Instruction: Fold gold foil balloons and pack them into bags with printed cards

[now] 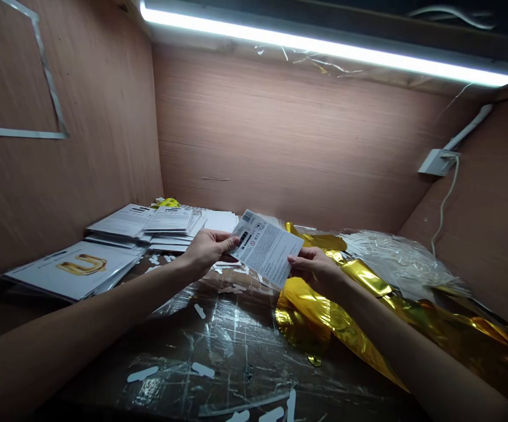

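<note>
A white printed card (pixel 265 249) with a barcode at its upper left corner is held tilted above the middle of the table. My left hand (pixel 207 251) pinches its left edge, thumb on top. At the card's lower right edge, my right hand (pixel 318 268) is closed on it, thumb on the printed face. Shiny gold foil (pixel 363 278) lies beneath and to the right of my right hand. To the left of my left hand are stacks of printed cards (pixel 124 221). Nearer on the left, a pile of packs (pixel 71 271) shows a gold U shape on top.
The table (pixel 232 328) is covered in clear plastic film, with several small white cut-outs (pixel 203 370) scattered over it. Thin white strips (pixel 395 258) are heaped at the back right. Wooden panels (pixel 280 146) enclose the table, under a lit tube (pixel 324 47).
</note>
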`<state>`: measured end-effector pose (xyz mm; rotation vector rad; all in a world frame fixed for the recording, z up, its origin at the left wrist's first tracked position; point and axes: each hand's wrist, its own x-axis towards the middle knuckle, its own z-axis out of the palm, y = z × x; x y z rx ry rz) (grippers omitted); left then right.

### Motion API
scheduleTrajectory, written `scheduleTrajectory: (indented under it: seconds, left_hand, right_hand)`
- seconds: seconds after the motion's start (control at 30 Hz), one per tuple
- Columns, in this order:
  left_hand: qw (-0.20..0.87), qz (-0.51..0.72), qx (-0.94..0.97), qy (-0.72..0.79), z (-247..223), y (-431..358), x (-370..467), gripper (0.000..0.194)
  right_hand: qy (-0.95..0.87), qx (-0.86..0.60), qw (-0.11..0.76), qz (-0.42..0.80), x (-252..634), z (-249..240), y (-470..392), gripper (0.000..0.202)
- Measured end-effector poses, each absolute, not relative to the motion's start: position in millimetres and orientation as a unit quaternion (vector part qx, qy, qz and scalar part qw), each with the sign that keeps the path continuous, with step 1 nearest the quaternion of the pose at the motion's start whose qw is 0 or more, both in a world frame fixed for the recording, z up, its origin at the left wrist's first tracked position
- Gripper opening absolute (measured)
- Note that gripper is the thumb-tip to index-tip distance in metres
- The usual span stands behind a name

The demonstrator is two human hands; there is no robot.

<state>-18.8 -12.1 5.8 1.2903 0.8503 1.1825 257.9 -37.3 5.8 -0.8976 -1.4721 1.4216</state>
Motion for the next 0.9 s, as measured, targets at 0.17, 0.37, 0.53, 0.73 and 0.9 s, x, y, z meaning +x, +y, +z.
scheduleTrajectory:
  seconds: [0.17,0.37,0.53,0.73,0.9]
  left_hand:
    - [0.584,0.507,0.522,0.361,-4.6,-20.3,-9.1,0.057]
    - [0.566,0.516,0.538,0.352,-4.0,-26.4,-7.6,0.056]
    - [0.561,0.545,0.512,0.355,-5.3,-21.7,-8.5,0.059]
    - [0.568,0.541,0.514,0.347,-6.9,-25.4,-6.7,0.055]
    - [0.568,0.542,0.511,0.35,-4.7,-28.2,-6.1,0.054]
  right_hand:
    - [-0.641,-0.434,0.453,0.442,254.0,-13.9,-49.5,0.055]
    - [-0.727,-0.524,0.303,0.323,268.3,-10.0,-49.6,0.074]
    - [-0.774,-0.575,0.265,0.025,279.7,1.7,-54.3,0.071]
    - [-0.763,-0.524,0.307,-0.223,272.0,10.8,-68.6,0.074]
    - [-0.79,-0.453,0.399,0.104,276.2,16.5,-62.4,0.061]
